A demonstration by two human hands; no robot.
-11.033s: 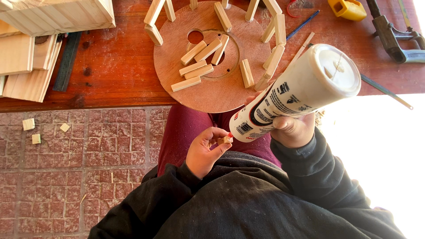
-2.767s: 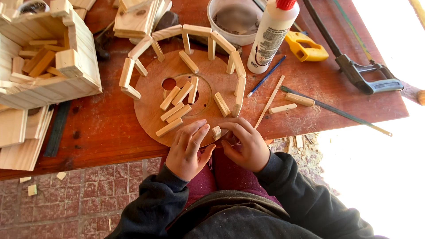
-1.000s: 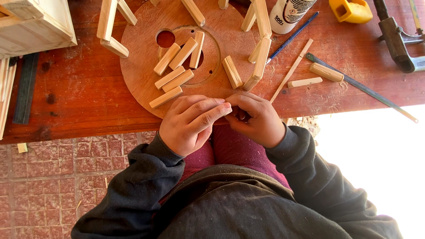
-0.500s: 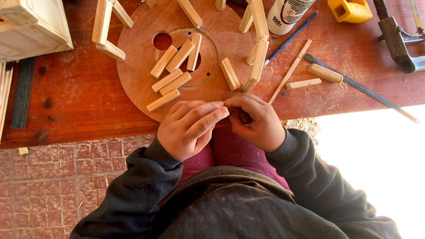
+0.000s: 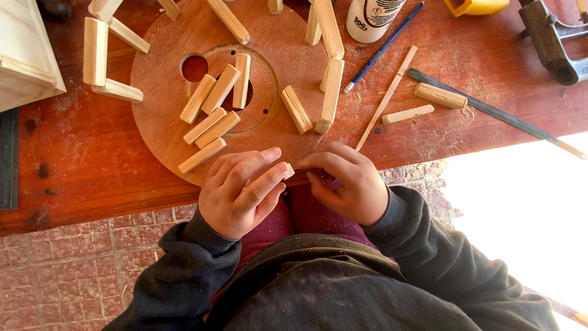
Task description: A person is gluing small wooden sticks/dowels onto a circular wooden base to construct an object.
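Comparing this moment with the pictures from the last second, very little has moved: both hands are still pressed together at the near rim of the round wooden disc (image 5: 184, 86), and the glue bottle (image 5: 370, 15), which was lifted eleven seconds ago, now stands on the red table (image 5: 67, 165) at about 1 o'clock from the disc. This suggests that the gluing is finished and the small piece is now being held or fitted by hand.

The left hand (image 5: 239, 193) lies palm down, with its fingers bent and reaching toward 3 o'clock. Its fingertips (image 5: 283, 171) close on a small pale wooden piece (image 5: 290, 170), of which only the end shows. The right hand (image 5: 343, 184) comes from the other side, with fingers curled and pinched toward the same piece. Whether it really grips the piece or only touches it cannot be told, because the fingers hide the contact. The piece is between the two hands, at the 6 o'clock edge of the disc, just over the table edge.

On the disc, several loose wooden blocks (image 5: 211, 101) lie near the centre hole (image 5: 195, 67), and more sticks stand around the rim. A blue pencil (image 5: 383, 46) and a thin wooden strip (image 5: 387, 98) lie at 3 o'clock from the disc, a saw blade (image 5: 490, 110) farther right.
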